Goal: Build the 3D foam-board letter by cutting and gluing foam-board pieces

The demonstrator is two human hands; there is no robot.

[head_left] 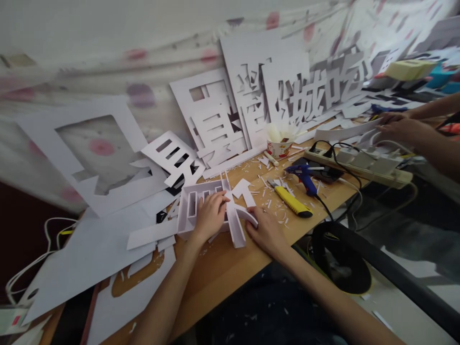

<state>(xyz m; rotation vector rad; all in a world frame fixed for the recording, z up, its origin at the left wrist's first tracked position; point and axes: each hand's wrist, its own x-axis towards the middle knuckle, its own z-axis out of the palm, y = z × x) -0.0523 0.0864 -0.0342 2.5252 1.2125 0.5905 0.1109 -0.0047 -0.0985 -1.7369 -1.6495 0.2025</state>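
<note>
A white foam-board character with raised walls (201, 203) lies on the wooden table (223, 273). My left hand (210, 215) rests flat on top of it, fingers spread and pressing down. My right hand (264, 232) lies beside its right edge, fingers touching a curved white strip (247, 215) of the piece. Neither hand grips a tool.
A yellow utility knife (290, 201) and a blue glue gun (305, 175) lie right of my hands, near a power strip (359, 163) and a paper cup (279, 146). Cut-out white boards (215, 120) lean against the wall. Another person's hand (398, 127) works at the far right.
</note>
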